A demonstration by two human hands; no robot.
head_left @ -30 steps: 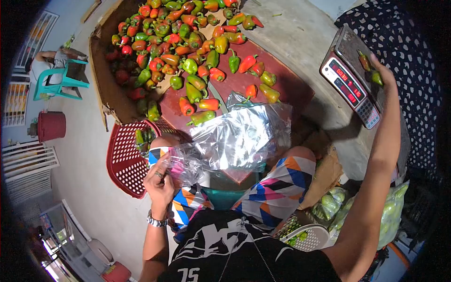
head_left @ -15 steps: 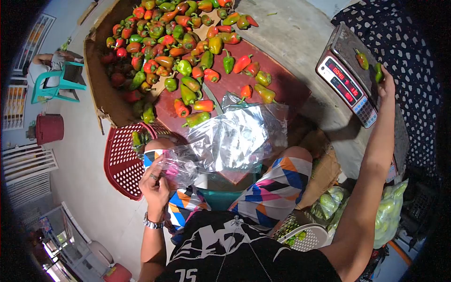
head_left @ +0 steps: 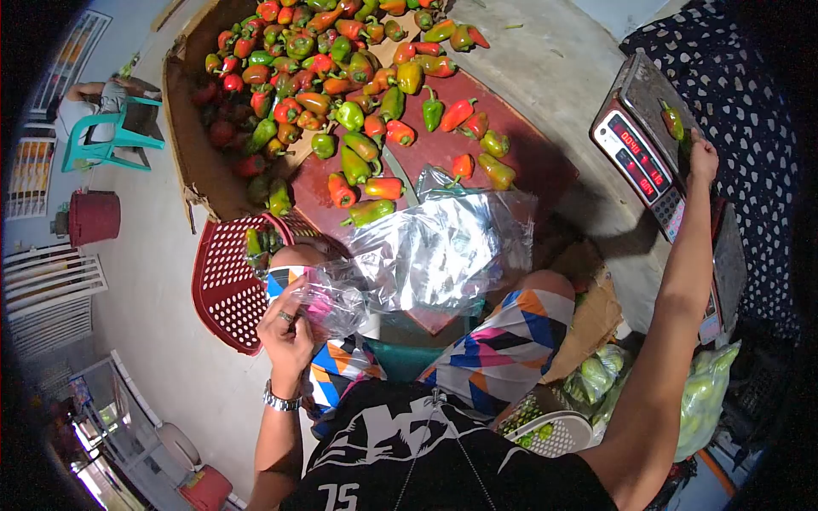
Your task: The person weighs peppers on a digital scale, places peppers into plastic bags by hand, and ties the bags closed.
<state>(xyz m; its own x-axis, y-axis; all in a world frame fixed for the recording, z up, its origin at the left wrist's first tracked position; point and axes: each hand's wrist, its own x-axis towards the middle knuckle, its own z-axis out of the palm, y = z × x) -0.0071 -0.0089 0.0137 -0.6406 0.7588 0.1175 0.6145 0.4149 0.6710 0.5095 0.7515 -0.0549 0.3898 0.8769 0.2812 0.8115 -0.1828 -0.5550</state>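
Observation:
My left hand [head_left: 285, 339] is closed on the gathered edge of a clear plastic bag [head_left: 439, 251]. The bag spreads over my lap and the edge of a dark red board [head_left: 545, 162]. At the digital scale [head_left: 637, 157], my right hand [head_left: 703, 159] has its fingers closed around a green pepper [head_left: 684, 145], mostly hidden by them. Another pepper [head_left: 672, 119], green with some red, lies on the scale's plate just beyond those fingers. Several loose red and green peppers [head_left: 362, 163] lie on the board near the bag.
A cardboard box [head_left: 183, 145] with a large heap of peppers stands at the back left. Below it sits a dark red perforated basket [head_left: 223, 289]. Bagged green produce [head_left: 707, 392] and a pale basket [head_left: 567, 434] are at lower right. A person sits in a teal chair [head_left: 115, 136].
The whole view has shifted slightly. My right hand has moved a little along the scale's plate, its fingers now covering more of the green pepper. My left hand keeps its hold on the bag.

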